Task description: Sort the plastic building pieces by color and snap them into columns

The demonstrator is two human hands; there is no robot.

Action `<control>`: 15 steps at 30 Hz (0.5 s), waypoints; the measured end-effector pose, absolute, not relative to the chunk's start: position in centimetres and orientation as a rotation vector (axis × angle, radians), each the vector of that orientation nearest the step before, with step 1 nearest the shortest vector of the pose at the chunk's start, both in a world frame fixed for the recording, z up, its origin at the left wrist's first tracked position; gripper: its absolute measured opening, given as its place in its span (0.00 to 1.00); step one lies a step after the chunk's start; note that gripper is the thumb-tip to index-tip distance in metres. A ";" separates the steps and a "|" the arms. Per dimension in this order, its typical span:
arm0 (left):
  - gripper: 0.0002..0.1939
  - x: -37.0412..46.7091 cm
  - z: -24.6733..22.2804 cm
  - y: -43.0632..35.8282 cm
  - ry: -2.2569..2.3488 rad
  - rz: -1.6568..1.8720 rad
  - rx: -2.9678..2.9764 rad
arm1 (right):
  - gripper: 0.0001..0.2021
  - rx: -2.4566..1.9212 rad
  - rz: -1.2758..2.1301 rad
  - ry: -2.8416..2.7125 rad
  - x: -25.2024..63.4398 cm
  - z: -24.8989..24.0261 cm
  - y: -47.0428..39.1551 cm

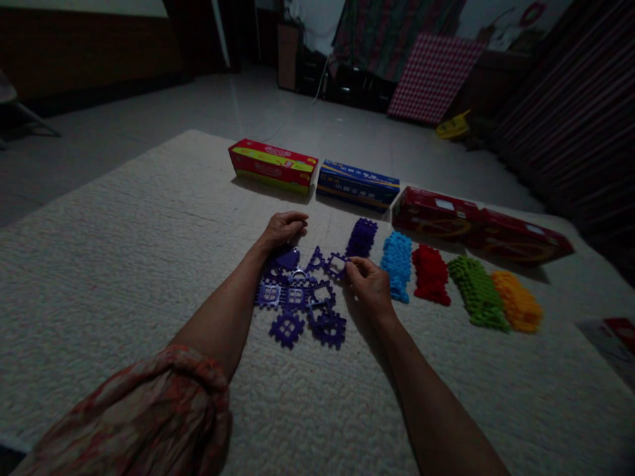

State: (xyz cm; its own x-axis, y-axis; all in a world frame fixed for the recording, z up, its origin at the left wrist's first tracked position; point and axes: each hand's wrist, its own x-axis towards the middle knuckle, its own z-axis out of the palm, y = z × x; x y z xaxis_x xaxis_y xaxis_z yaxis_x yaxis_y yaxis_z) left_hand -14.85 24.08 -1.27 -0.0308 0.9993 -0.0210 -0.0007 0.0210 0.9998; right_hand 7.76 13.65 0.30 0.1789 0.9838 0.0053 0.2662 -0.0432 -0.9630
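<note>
Several flat purple pieces with toothed edges lie spread on the pale quilted mat. My right hand pinches the edge of a purple square frame piece at the right of this group. Beyond the loose pieces, my left hand has its fingers curled, and what it holds, if anything, is hidden. A purple stack stands just past my right hand. To its right are a light blue stack, a red stack, a green stack and an orange stack.
Along the mat's far side stand a red and yellow box, a blue box and two dark red boxes. A yellow bag lies on the tiled floor. Striped cloth hangs at the right.
</note>
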 end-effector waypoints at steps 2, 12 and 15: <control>0.12 -14.8 -1.3 24.1 1.231 1.224 1.166 | 0.16 -1.562 0.770 -1.446 8.2 0.0 13.7; 0.13 -14.9 -1.6 24.4 1.246 1.230 1.221 | 0.12 -1.469 0.269 -1.917 8.7 0.0 13.0; 0.13 -14.8 -1.5 24.3 1.258 1.237 1.226 | 0.13 -1.397 0.327 -2.024 8.9 -0.1 13.0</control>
